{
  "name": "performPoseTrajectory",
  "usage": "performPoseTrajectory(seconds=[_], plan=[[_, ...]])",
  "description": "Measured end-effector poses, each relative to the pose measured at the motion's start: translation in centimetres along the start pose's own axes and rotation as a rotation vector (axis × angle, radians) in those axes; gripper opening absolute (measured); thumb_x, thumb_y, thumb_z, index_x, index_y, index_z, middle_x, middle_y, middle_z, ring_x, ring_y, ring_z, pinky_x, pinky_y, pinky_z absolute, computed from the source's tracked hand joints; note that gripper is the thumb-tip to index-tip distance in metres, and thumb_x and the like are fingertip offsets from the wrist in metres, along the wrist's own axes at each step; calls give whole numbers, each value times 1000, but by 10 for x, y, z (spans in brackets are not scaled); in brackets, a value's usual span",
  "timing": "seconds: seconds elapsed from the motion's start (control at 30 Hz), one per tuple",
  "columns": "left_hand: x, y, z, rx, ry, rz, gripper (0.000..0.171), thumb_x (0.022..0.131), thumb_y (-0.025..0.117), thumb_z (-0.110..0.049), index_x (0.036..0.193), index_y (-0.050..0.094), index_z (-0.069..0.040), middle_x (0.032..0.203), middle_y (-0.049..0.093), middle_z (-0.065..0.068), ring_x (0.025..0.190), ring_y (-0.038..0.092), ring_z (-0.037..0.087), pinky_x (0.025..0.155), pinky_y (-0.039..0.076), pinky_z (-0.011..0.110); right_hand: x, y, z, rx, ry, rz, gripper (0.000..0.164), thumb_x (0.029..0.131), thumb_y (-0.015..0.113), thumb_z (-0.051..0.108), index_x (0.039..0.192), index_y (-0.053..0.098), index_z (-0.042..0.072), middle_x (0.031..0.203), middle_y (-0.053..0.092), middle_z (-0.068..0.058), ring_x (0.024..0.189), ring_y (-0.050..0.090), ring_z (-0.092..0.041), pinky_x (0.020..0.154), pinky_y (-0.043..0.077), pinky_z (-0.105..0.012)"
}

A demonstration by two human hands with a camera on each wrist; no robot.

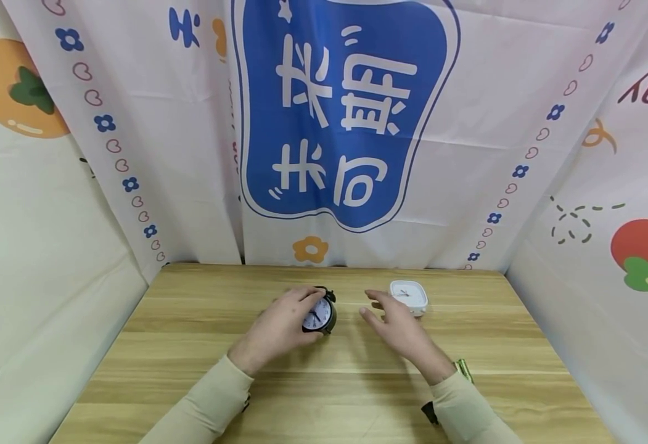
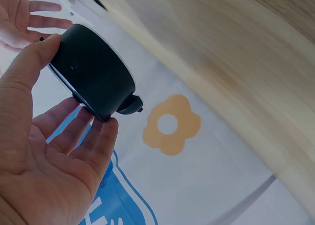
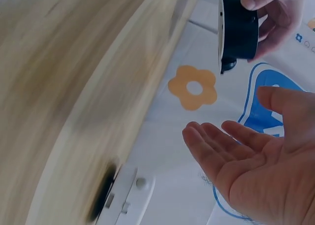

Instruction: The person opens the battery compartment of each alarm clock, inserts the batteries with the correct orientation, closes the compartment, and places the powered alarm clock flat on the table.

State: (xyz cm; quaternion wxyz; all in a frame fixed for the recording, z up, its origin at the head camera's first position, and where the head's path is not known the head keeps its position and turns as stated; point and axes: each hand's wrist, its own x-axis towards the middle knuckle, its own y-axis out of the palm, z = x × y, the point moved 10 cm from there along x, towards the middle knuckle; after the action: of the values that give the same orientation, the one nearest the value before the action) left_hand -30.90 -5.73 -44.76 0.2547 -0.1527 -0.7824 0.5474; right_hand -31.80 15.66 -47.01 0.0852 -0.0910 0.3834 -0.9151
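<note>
My left hand [image 1: 280, 324] grips a black twin-bell style alarm clock [image 1: 320, 316] with a round white dial, its thumb and fingers on opposite sides of the case. In the left wrist view the clock's dark casing [image 2: 91, 70] shows between thumb and fingertips. My right hand [image 1: 400, 330] holds nothing; its fingers are spread and slightly bent, palm towards the black clock. Just beyond that hand, a white square clock [image 1: 410, 297] lies face up on the table. Part of the white clock [image 3: 125, 198] appears low in the right wrist view.
The wooden table [image 1: 324, 394] ends at a printed white curtain [image 1: 468, 154] behind, with more cloth at both sides. Beside my right wrist lies a small shiny green object [image 1: 464, 370], partly hidden by the arm; its kind is unclear.
</note>
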Motion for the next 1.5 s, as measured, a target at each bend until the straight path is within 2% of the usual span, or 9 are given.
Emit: performPoseTrajectory(seconds=[0.23, 0.4, 0.63, 0.9, 1.17, 1.33, 1.5], plan=[[4, 1, -13, 5, 40, -11, 88, 92, 104, -37, 164, 66, -6, 163, 71, 18, 150, 70, 39, 121, 66, 59, 1, 13, 4, 138, 1, 25, 54, 119, 73, 26, 163, 63, -4, 163, 69, -28, 144, 75, -47, 119, 68, -57], [8, 2, -21, 2, 55, -13, 87, 92, 105, -37, 164, 66, -6, 162, 71, 17, 148, 71, 38, 118, 67, 58, 1, 20, 6, 156, 14, 34, 53, 119, 73, 27, 163, 64, -1, 159, 73, -26, 141, 78, -44, 119, 68, -57], [9, 5, -27, 4, 64, -8, 88, 92, 105, -37, 164, 66, -6, 163, 71, 16, 149, 70, 36, 117, 68, 57, 2, 24, 11, 189, 36, 47, 54, 120, 72, 33, 163, 64, 1, 154, 77, -23, 139, 79, -44, 113, 71, -57], [10, 9, -32, 33, 77, -2, 87, 93, 104, -39, 165, 66, -7, 164, 70, 14, 149, 71, 34, 116, 69, 54, 3, 29, 8, 239, 73, 60, 53, 117, 76, 30, 162, 65, 3, 144, 81, -19, 133, 82, -41, 108, 72, -54], [7, 6, -34, 14, 100, -30, 88, 93, 104, -39, 166, 65, -8, 168, 68, 12, 151, 69, 35, 120, 67, 54, 3, 32, 4, 419, 97, 55, 54, 115, 78, 19, 163, 62, -1, 146, 77, -26, 135, 79, -43, 109, 72, -46], [5, 5, -29, -65, 93, -41, 87, 96, 101, -38, 169, 62, -13, 174, 64, 10, 156, 65, 35, 123, 65, 55, 3, 29, 1, 490, 111, 20, 54, 112, 77, 10, 162, 62, -2, 144, 75, -28, 134, 78, -41, 104, 71, -34], [4, 1, -16, -240, 20, -52, 78, 104, 93, -34, 172, 59, -14, 174, 62, 11, 160, 61, 37, 130, 60, 58, 4, 23, -2, 498, 124, -15, 55, 109, 79, 8, 162, 63, 1, 144, 76, -26, 133, 79, -39, 106, 72, -37]])
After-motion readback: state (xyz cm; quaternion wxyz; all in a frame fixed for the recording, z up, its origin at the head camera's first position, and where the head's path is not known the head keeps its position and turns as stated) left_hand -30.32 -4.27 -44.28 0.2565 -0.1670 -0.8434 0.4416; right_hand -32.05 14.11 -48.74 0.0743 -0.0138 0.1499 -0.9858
